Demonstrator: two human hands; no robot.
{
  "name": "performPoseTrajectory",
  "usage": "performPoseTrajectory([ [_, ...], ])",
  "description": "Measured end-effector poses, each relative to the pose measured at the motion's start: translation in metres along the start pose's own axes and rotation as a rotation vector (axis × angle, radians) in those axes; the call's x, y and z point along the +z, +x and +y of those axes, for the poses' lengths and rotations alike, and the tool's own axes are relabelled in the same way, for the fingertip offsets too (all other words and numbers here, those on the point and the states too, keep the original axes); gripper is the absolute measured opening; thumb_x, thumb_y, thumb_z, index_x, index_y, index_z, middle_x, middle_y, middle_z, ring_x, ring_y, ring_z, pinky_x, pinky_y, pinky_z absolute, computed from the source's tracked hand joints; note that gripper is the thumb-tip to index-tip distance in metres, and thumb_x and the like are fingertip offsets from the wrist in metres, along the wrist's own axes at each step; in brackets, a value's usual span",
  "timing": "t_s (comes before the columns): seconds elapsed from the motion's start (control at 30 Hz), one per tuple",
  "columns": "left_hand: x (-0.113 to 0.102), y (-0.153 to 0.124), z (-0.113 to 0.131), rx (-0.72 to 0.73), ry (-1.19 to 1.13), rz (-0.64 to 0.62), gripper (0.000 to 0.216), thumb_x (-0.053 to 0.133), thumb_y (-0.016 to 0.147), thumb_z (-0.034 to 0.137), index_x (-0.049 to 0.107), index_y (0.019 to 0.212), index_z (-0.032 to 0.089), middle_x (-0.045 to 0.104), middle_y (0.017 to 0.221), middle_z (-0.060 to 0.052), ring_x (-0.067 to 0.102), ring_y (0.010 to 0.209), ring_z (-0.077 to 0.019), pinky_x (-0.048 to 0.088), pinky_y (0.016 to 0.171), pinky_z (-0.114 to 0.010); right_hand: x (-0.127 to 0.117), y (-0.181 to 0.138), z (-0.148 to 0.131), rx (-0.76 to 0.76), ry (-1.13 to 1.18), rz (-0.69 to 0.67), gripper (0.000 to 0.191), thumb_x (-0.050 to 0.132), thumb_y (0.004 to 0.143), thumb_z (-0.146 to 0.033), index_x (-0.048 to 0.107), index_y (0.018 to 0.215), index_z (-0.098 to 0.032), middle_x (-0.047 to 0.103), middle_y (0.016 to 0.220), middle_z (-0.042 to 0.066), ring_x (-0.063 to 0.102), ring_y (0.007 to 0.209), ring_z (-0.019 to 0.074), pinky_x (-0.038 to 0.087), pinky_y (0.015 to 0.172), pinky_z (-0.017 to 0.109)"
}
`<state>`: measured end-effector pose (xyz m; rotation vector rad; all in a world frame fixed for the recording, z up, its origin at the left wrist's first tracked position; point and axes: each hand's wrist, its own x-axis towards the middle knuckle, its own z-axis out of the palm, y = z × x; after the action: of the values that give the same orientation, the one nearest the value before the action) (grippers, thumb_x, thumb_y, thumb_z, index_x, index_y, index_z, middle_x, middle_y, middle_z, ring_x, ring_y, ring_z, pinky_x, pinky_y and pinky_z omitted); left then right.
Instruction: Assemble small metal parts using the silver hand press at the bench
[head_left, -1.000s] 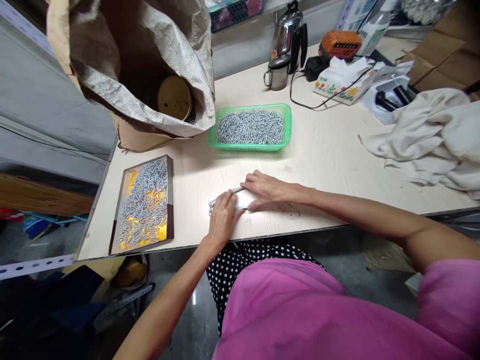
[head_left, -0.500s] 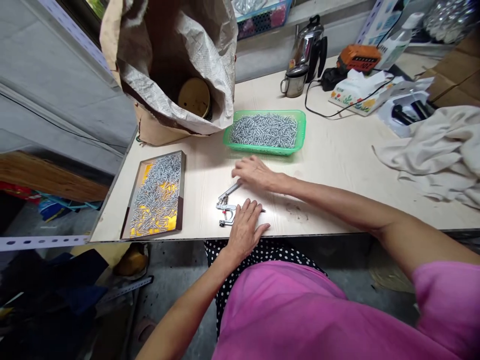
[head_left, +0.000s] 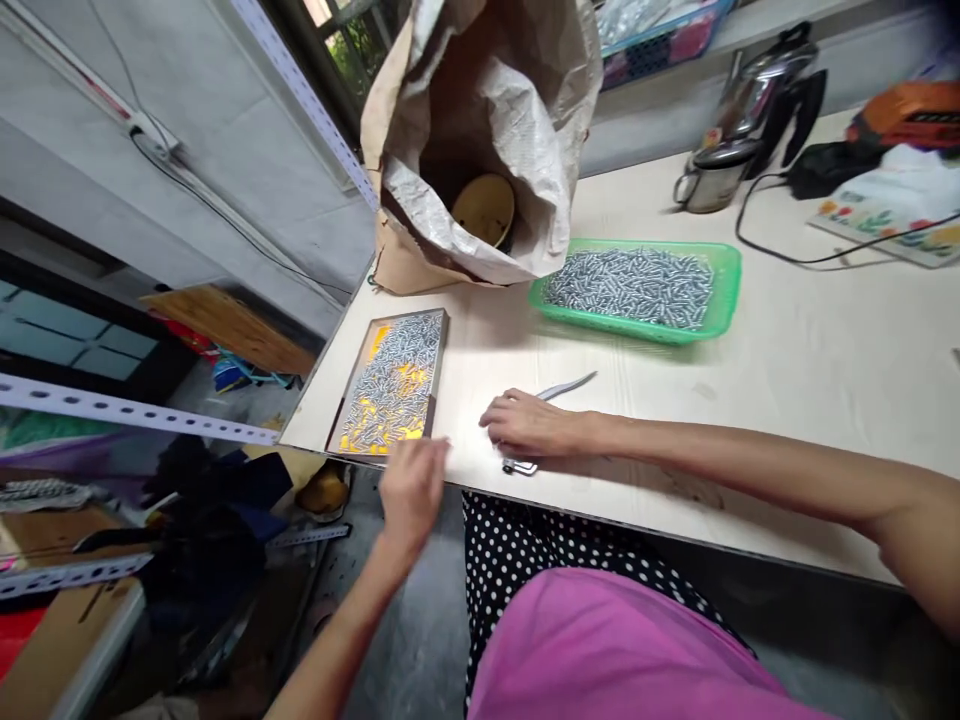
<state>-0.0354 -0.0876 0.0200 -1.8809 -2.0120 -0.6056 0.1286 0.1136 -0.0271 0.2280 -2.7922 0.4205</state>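
Note:
My right hand [head_left: 529, 425] lies on the table with its fingers curled over a metal plier-like tool [head_left: 564, 387]; the tool's handle sticks out behind the hand and its head shows at the table's front edge. My left hand [head_left: 409, 490] hangs off the table's front edge, beside the near corner of a brown tray [head_left: 439, 365] of small silver screws on a yellow lining. That hand is blurred by motion. A green basket [head_left: 724, 295] full of the same screws stands further back.
A big open paper sack [head_left: 487, 130] with a yellow tub inside stands at the back left. A steel kettle [head_left: 750, 100], a mug, a black cable and a tissue pack sit at the back right. The table's left edge drops to cluttered floor and metal shelving rails.
My left hand left the tool and moved left, off the table edge toward the screw tray. My right hand slid down onto the tool. The view swung left.

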Motion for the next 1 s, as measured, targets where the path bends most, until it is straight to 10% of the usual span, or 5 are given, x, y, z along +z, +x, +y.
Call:
performPoseTrajectory([
  [0.17,-0.006,0.021,-0.095,-0.405,0.246,-0.350,0.026,0.055,0.099,0.029,0.079,0.096,0.018,0.076,0.098,-0.013,0.064,0.099,-0.0305,0.051,0.091,-0.041,-0.072,-0.017,0.031,0.404,0.125,0.614,0.010,0.053,0.099,-0.023,0.059,0.092,-0.022,0.064,0.086,0.003,0.056,0.075,0.0186,0.046,0.070,0.036],
  [0.33,0.000,0.027,-0.100,-0.452,0.330,-0.606,0.026,0.062,0.096,0.037,0.080,0.089,0.019,0.077,0.102,-0.013,0.064,0.107,-0.0309,0.050,0.087,-0.036,-0.152,-0.072,0.076,0.834,-0.244,0.748,0.008,0.057,0.098,-0.039,0.060,0.097,-0.032,0.061,0.098,0.006,0.057,0.089,0.0282,0.050,0.082,0.051],
  [0.43,0.006,0.029,-0.094,-0.455,0.339,-0.644,0.021,0.067,0.092,0.035,0.080,0.085,0.020,0.077,0.098,-0.013,0.066,0.103,-0.0308,0.050,0.081,-0.035,-0.147,-0.092,0.074,0.870,-0.304,0.627,0.023,0.057,0.100,-0.048,0.064,0.113,-0.031,0.062,0.111,0.010,0.059,0.092,0.0310,0.050,0.078,0.052],
  [0.7,-0.001,0.044,-0.083,-0.492,0.074,-0.511,0.017,0.061,0.083,0.026,0.074,0.072,0.020,0.077,0.083,-0.010,0.069,0.083,-0.0252,0.048,0.075,-0.032,-0.037,-0.076,-0.023,0.624,0.108,-0.093,0.022,0.060,0.102,-0.039,0.069,0.101,-0.018,0.068,0.103,0.010,0.063,0.079,0.0194,0.040,0.063,0.032],
  [1.0,0.023,0.049,0.028,-0.894,-0.887,-0.526,0.047,0.081,0.058,0.052,0.077,0.084,0.014,0.073,0.073,-0.004,0.057,0.057,-0.0134,0.048,0.057,-0.026,-0.020,-0.081,-0.037,0.699,0.032,-0.282,0.022,0.041,0.100,-0.008,0.062,0.099,-0.016,0.067,0.100,0.011,0.050,0.071,0.0172,0.026,0.059,0.034],
])
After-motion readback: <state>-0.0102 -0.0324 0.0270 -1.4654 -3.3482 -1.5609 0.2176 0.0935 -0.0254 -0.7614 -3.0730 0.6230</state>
